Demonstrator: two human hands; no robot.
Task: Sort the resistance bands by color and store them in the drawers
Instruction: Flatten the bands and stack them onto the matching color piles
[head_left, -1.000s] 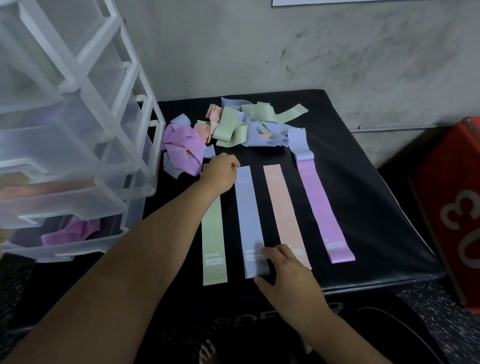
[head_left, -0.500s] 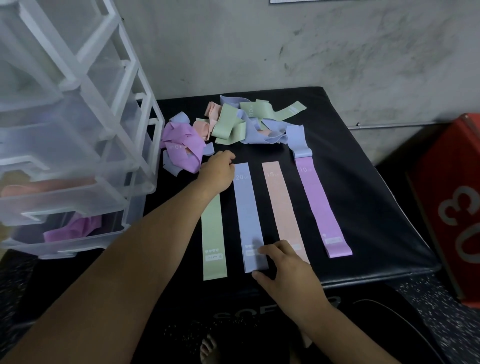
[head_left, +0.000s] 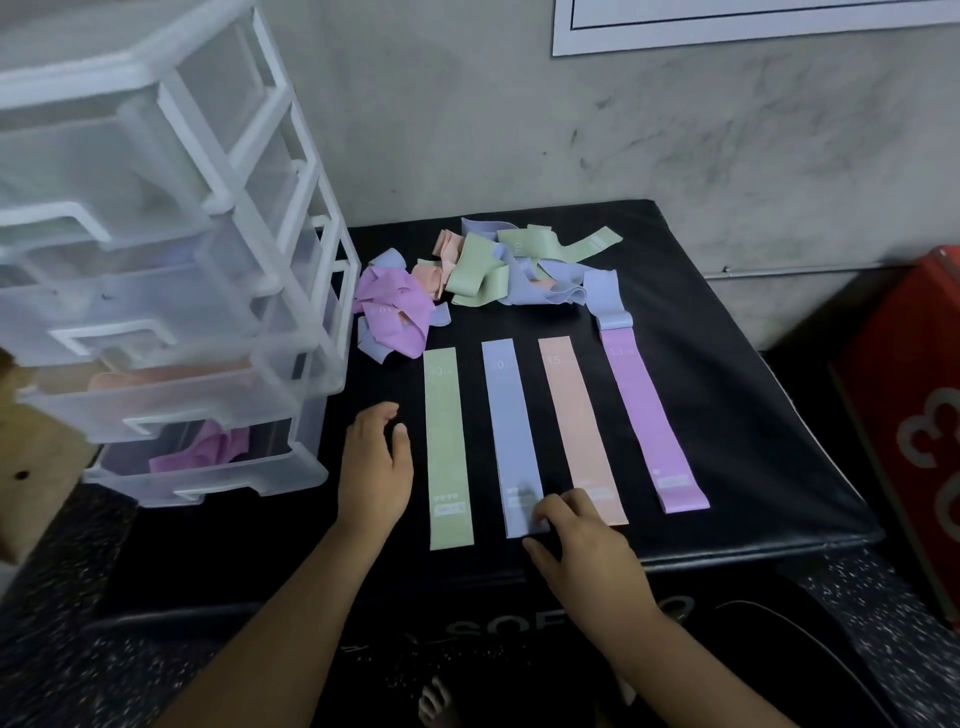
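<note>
Flat bands lie side by side on the black padded box (head_left: 727, 415): a green band (head_left: 447, 447), a blue band (head_left: 511, 431), a peach band (head_left: 579, 426) and a purple band (head_left: 649, 421). Behind them sits a tangled pile of bands (head_left: 498, 270) in the same colors. My left hand (head_left: 375, 467) hovers relaxed just left of the green band, holding nothing. My right hand (head_left: 582, 540) rests with its fingertips on the near end of the blue band. The clear plastic drawer unit (head_left: 171, 291) stands at the left, with purple bands in its bottom drawer and peach ones above.
A grey wall rises right behind the box. A red box (head_left: 904, 431) stands at the right. A wooden piece (head_left: 36, 457) shows at the far left. My bare foot (head_left: 439, 701) is on the speckled floor below.
My left hand has pulled back from the far end of the green band toward me and now hovers beside it. My right hand stays on the blue band's near end.
</note>
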